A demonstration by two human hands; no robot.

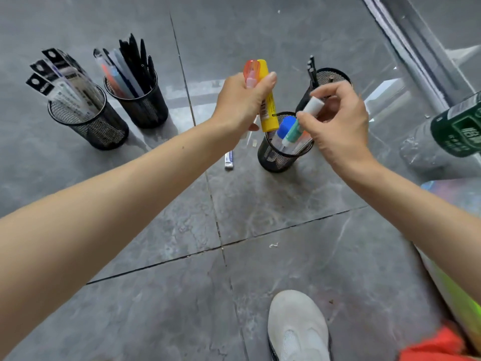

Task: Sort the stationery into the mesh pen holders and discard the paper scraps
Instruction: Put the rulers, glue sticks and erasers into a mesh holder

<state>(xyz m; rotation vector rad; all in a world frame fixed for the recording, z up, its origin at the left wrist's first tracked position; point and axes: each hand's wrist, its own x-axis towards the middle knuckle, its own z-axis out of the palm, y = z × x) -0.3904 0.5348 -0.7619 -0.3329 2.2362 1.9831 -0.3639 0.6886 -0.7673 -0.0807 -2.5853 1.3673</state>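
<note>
Right hand (335, 123) pinches a white-and-teal tube (299, 123) between thumb and fingertips, directly above the near mesh holder (276, 160) standing on the grey tiled floor (156, 295). The tube's long axis slants. Its white upper end sits in the fingers, up and to the right, while its teal lower end points down and left at the holder's mouth, beside a blue-capped stick (286, 126) already inside. Whether the tip has crossed the rim is hard to tell.

The holder lies just below and slightly left of this hand, so the drop looks to call for tipping the tube nearer upright before release. Let go at this slant, it could catch the rim or lean out.

Left hand (242, 102), raised higher just left of the same holder, grips two pieces in one fist: a yellow stick (266, 100), near upright with its lower end close to the rim, and an orange-capped marker (251, 72) beside it. Right is the nearer hand to the opening, and the left appears next in line.

A rear holder (335, 75) stands just past the right hand. A black-pen holder (145, 110) and a refill-packet holder (99, 131) stand well apart to the left. A small white packet (229, 160) and a paper scrap (273, 245) lie on the tiles, not yet collected.
</note>
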